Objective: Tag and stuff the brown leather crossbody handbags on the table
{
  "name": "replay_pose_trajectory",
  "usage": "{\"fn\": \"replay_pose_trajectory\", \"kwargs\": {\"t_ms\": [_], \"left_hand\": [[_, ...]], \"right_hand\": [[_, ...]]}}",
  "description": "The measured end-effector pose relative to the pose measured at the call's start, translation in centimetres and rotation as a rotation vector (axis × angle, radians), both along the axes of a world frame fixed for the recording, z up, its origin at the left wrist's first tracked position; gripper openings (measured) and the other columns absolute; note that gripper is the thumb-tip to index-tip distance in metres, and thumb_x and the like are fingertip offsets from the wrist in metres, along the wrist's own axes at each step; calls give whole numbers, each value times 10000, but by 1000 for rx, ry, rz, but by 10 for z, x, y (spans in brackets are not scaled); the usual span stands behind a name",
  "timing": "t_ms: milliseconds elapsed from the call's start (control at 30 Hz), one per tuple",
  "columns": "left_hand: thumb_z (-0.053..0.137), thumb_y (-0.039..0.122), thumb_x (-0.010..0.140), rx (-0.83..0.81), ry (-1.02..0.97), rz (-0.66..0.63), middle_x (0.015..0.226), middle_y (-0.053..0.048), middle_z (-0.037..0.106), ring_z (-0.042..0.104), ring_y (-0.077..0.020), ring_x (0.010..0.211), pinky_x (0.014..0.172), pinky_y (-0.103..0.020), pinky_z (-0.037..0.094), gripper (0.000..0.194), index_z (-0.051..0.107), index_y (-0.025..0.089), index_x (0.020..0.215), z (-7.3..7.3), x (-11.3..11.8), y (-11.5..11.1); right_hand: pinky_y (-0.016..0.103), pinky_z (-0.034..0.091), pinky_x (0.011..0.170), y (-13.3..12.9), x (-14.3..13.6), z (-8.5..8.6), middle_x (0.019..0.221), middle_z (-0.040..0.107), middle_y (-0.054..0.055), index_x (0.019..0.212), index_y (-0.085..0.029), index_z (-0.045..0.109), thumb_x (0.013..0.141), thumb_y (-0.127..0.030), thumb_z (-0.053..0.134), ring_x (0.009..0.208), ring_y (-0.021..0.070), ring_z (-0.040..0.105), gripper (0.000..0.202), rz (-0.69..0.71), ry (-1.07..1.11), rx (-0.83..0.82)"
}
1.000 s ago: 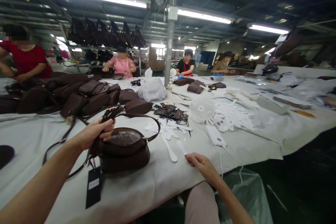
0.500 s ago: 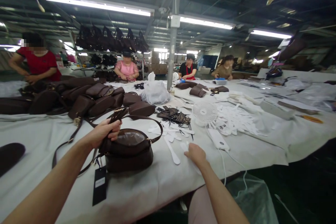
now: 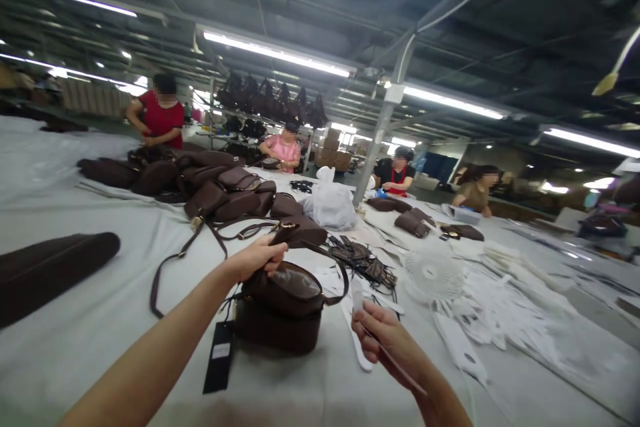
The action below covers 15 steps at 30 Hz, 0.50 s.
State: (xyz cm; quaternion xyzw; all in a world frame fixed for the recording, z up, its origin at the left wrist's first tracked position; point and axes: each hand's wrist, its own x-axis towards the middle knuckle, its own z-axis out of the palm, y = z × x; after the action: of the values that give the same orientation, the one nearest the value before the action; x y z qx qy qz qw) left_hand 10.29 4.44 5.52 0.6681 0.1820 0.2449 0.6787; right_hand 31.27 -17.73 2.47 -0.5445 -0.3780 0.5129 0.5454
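Note:
A dark brown handbag (image 3: 277, 327) stands on the white-covered table, its top open and clear plastic showing inside. My left hand (image 3: 257, 258) is closed around its upper edge and gathered strap at the left. A black hang tag (image 3: 219, 357) dangles from that side. To the right of the bag, my right hand (image 3: 387, 333) pinches a thin white strip (image 3: 357, 295) with a rounded end; part of it lies behind the fingers. Just beside that hand, another white paddle-shaped strip (image 3: 364, 350) rests on the table.
Behind the bag lie a pile of brown bags (image 3: 225, 197) and black tags (image 3: 357, 257). A white fan (image 3: 433, 273) and a heap of white strips (image 3: 505, 307) are to the right. A pole (image 3: 377, 140) rises beyond; several people work across the table.
My right hand has lifted off the table with the white strip and turned. My left hand still grips the bag. The camera view has tilted and swung left.

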Motion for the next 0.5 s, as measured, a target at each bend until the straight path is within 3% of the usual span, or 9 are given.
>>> {"fn": "replay_pose_trajectory", "kwargs": {"t_ms": [67, 167, 333, 400, 500], "left_hand": [[556, 352, 801, 36, -3, 13, 550, 122, 326, 264, -41, 395, 412, -189, 319, 238, 356, 222, 794, -1, -1, -1], [516, 330, 813, 132, 7, 45, 532, 119, 325, 286, -64, 386, 419, -215, 329, 180, 367, 228, 800, 0, -3, -5], [524, 217, 794, 393, 50, 104, 640, 47, 493, 461, -127, 543, 547, -261, 389, 56, 495, 203, 840, 13, -10, -15], [535, 185, 784, 481, 58, 128, 750, 3, 572, 539, -173, 699, 661, -290, 422, 86, 532, 199, 869, 20, -15, -18], [512, 189, 807, 697, 200, 164, 867, -72, 643, 604, -261, 822, 722, -352, 443, 187, 548, 199, 989, 30, -20, -23]], "right_hand": [[156, 323, 353, 19, -24, 10, 606, 506, -78, 736, -184, 508, 704, -533, 738, 370, 11, 339, 420, 28, 35, -8], [177, 395, 368, 52, -55, 14, 568, 555, -52, 718, -189, 509, 700, -559, 708, 401, 63, 487, 420, 30, -107, -31], [192, 355, 301, 106, -92, 26, 432, 491, -77, 687, -208, 478, 700, -514, 626, 310, 89, 454, 339, -87, -401, -55], [182, 362, 323, 119, -101, 31, 481, 499, -86, 765, -202, 510, 679, -447, 644, 339, 74, 451, 292, -104, -328, 46], [136, 228, 327, 126, -108, 30, 517, 448, -114, 806, -210, 498, 626, -377, 694, 348, 22, 319, 314, -84, -57, 146]]}}
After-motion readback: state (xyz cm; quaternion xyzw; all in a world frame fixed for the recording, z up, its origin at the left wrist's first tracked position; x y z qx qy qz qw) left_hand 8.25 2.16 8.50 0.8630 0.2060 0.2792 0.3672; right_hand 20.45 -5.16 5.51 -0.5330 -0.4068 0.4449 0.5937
